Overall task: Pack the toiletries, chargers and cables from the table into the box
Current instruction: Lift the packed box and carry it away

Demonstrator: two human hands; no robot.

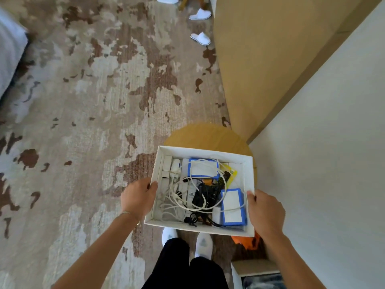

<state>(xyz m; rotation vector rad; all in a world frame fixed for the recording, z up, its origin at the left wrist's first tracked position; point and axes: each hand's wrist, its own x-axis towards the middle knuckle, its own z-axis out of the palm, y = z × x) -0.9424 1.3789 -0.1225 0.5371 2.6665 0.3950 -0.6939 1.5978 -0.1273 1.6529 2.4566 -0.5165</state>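
A white cardboard box [249, 176] is held up in front of me, above a round wooden table [208, 134]. My left hand [137, 197] grips its left wall and my right hand [264, 211] grips its right wall. Inside lie tangled white cables [177, 202], a black charger [199, 198], two blue-edged white packs [203, 168] [232, 206], white toiletry tubes [171, 165] and a yellow packet [232, 173].
A patterned brown and grey carpet [93, 101] covers the floor. A tan wall panel [260, 59] and a white wall [333, 142] stand to the right. Two white slippers [201, 26] lie far ahead. An orange object [243, 240] sits below the box, near my slippered feet [187, 240].
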